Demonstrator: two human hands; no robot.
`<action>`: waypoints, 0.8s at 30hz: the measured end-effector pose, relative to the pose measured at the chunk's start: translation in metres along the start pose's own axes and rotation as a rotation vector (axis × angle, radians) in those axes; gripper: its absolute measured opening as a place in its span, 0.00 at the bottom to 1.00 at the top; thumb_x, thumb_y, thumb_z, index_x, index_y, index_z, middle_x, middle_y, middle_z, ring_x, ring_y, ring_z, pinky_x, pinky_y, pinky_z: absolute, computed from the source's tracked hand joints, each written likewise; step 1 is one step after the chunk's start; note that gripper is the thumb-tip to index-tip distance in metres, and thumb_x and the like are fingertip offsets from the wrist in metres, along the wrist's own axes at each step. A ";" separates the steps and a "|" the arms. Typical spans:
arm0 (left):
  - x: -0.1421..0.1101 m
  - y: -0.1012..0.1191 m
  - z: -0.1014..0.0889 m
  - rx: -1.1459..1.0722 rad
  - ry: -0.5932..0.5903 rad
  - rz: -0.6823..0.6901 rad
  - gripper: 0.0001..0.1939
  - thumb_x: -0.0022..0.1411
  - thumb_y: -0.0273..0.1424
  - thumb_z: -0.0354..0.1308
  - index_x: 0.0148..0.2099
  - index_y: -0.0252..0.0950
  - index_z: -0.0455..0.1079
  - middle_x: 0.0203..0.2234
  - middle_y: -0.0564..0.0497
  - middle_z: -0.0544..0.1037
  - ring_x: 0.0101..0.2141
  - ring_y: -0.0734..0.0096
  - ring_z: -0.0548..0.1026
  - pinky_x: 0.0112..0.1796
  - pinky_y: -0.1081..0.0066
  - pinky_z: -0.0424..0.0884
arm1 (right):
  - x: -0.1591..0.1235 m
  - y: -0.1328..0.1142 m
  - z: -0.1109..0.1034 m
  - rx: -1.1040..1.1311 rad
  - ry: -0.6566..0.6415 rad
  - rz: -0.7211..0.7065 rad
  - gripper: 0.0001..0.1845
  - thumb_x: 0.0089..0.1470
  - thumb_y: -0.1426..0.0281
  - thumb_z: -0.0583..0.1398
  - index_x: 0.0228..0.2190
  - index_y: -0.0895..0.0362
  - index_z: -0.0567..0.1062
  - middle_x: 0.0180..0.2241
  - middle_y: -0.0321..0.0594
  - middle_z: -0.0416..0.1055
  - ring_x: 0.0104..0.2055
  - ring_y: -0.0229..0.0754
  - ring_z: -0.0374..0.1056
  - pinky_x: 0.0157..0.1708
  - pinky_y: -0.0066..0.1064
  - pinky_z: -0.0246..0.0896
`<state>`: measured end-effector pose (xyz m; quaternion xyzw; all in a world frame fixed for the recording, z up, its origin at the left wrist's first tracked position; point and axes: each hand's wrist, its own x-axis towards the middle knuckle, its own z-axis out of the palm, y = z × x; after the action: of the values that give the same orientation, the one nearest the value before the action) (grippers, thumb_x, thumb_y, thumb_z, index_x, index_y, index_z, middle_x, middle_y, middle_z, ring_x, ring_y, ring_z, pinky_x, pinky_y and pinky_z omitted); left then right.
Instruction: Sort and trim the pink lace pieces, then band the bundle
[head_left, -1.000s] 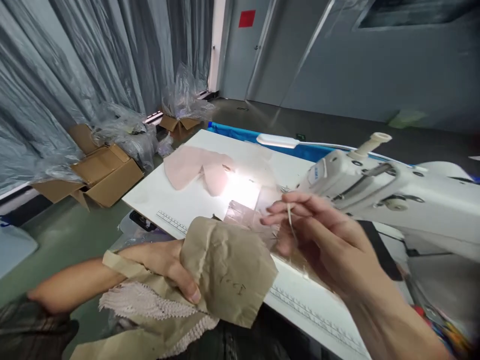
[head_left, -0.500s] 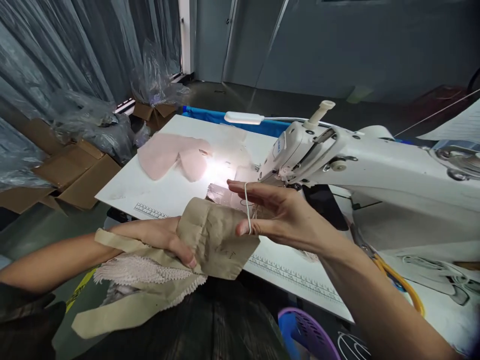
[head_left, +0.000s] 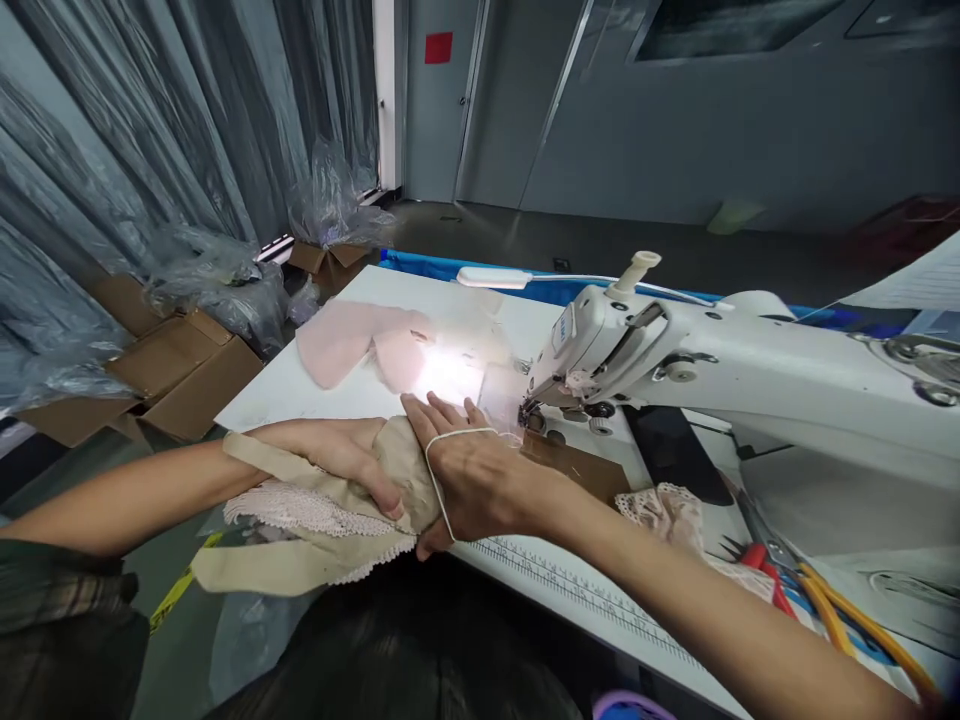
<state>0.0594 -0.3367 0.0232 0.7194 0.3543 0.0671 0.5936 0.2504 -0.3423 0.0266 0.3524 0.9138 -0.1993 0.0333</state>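
My left hand (head_left: 337, 462) grips a bundle of tan paper pattern pieces (head_left: 300, 565) and pink lace fabric (head_left: 300, 508) at the near edge of the white sewing table (head_left: 285, 385). My right hand (head_left: 469, 475) is over the right end of that bundle, fingers wrapped round it, palm down. A white elastic band (head_left: 439, 490) is looped around the back of my right hand. The white sewing machine (head_left: 720, 360) stands just to the right of both hands, its needle area close to my right fingertips.
Pink fabric pieces (head_left: 352, 340) lie on the table under a bright lamp (head_left: 495, 278). A lace piece (head_left: 664, 505) and scissors with red and yellow handles (head_left: 817, 590) lie by the machine. Cardboard boxes (head_left: 180, 370) with plastic bags stand on the floor at left.
My right hand came down from the air, where the elastic band was stretched across its fingers, onto the bundle. The band now sits around the hand. My left hand kept its grip.
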 end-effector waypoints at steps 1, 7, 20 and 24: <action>0.003 0.004 -0.004 0.007 -0.028 0.000 0.09 0.47 0.32 0.67 0.32 0.36 0.74 0.29 0.54 0.80 0.32 0.65 0.78 0.35 0.72 0.74 | 0.003 -0.002 0.004 -0.052 -0.014 0.030 0.72 0.27 0.59 0.75 0.66 0.69 0.47 0.66 0.69 0.43 0.67 0.74 0.40 0.62 0.66 0.36; 0.017 0.021 -0.014 -0.013 -0.088 -0.026 0.08 0.47 0.32 0.65 0.31 0.33 0.74 0.26 0.56 0.77 0.31 0.68 0.76 0.33 0.74 0.71 | 0.002 0.001 0.023 -0.138 0.156 0.188 0.53 0.35 0.66 0.69 0.61 0.71 0.57 0.56 0.69 0.63 0.58 0.66 0.61 0.57 0.51 0.55; 0.025 0.063 -0.114 0.275 0.396 0.171 0.23 0.56 0.43 0.60 0.46 0.30 0.74 0.42 0.48 0.79 0.43 0.67 0.75 0.45 0.72 0.68 | 0.019 0.022 0.007 0.511 0.409 0.442 0.22 0.32 0.67 0.67 0.34 0.58 0.71 0.30 0.42 0.73 0.30 0.47 0.69 0.25 0.31 0.58; 0.003 0.041 -0.130 -0.083 1.175 0.432 0.18 0.50 0.43 0.67 0.38 0.35 0.75 0.39 0.45 0.80 0.39 0.66 0.77 0.44 0.67 0.71 | 0.025 0.037 0.013 1.066 0.433 0.424 0.15 0.33 0.69 0.64 0.28 0.59 0.73 0.28 0.38 0.73 0.30 0.42 0.68 0.27 0.30 0.61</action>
<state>0.0126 -0.2320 0.0961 0.5943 0.4650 0.5835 0.3001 0.2545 -0.3067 -0.0026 0.5270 0.5843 -0.5420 -0.2951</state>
